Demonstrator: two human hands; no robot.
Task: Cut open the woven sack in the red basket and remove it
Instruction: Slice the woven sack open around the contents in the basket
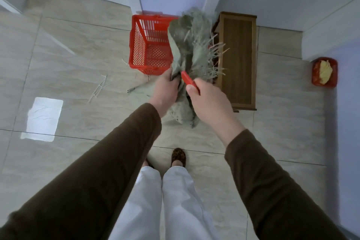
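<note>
I see the left hand curled tight around a bunch of the grey-green woven sack, which is held up above the floor. The right hand grips a red-handled cutter, its tip against the sack. The red basket stands on the floor at 11 o'clock from the hands. A wooden stool is at 2 o'clock. Loose fibres lie on the beige tiled floor.
</note>
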